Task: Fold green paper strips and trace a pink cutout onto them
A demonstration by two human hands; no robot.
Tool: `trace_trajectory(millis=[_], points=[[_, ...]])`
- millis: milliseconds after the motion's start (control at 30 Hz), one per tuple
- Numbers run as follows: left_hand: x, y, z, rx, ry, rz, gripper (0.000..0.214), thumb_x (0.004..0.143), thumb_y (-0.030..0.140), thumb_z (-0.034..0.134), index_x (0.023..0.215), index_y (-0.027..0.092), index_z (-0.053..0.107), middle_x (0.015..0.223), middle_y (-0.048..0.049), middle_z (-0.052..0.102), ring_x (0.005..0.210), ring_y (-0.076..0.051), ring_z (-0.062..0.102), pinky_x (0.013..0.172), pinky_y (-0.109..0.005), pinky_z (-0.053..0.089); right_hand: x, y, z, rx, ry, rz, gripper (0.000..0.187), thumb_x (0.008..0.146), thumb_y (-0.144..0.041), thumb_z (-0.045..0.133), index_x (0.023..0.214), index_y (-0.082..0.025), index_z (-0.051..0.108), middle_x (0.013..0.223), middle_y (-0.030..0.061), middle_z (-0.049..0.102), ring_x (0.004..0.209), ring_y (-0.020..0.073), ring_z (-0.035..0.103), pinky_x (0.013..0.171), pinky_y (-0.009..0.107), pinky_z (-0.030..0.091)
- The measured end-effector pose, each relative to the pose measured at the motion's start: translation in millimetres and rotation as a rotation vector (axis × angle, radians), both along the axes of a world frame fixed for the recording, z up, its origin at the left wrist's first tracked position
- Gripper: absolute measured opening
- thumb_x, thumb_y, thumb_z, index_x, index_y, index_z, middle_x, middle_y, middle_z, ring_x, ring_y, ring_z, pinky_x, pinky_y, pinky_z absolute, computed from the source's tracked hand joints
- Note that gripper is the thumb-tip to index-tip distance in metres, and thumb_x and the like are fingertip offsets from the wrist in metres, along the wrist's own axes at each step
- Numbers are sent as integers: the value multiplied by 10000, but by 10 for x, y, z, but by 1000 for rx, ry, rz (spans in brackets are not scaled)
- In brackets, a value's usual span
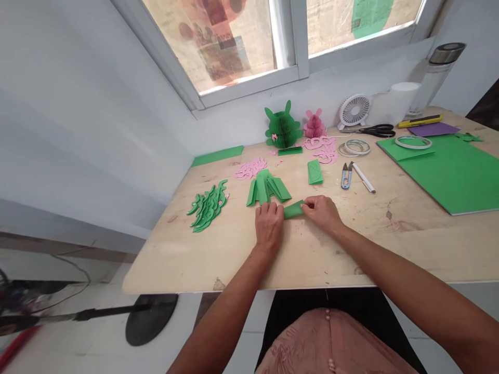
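Observation:
A folded strip of green paper [293,210] lies on the table between my two hands. My left hand [269,224] presses down at its left end, fingers together over the paper. At the other end, my right hand [322,212] pinches the strip's corner between thumb and fingers. Just beyond my left hand are several folded green paper pieces [268,187], fanned out. Farther off stands a folded green paper piece with a drawn outline [315,172]. To the left, a heap of green paper cut-outs [209,206] is spread.
Pink cut-outs [251,169], a green honeycomb paper figure [283,126] and a pink one [314,124] are at the back. Thread snips [346,175], a white pen [364,177], tape rolls [357,147] and scissors [374,131] lie rightward, near green sheets [460,176]. A small fan [354,110] stands by the wall.

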State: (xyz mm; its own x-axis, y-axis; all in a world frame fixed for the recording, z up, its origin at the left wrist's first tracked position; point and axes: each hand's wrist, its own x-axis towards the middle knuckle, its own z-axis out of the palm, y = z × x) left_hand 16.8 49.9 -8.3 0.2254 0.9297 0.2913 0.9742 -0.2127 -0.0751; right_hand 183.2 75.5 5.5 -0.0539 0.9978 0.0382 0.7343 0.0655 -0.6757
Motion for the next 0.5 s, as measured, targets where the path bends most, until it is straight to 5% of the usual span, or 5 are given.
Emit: trace_trajectory(millis=[233,500], points=[[-64,-116,31,-10,39,-116,210,894,104,453,894,179,649,905,-86,677,889,-248,563,797,-370,388,-8,7,-22,3,-50,-2,274,792,-310,512,551,-198,579,564,-1,569,547,133,458,513,252,259],[-74,-484,1,-8,2,-66,343,928,262,440,1228,188,586,1295,-80,604,1092,-266,538,882,-436,383,-10,0,-16,4,-89,11,271,808,-302,504,590,-199,627,601,15,618,571,142,502,527,262,262]])
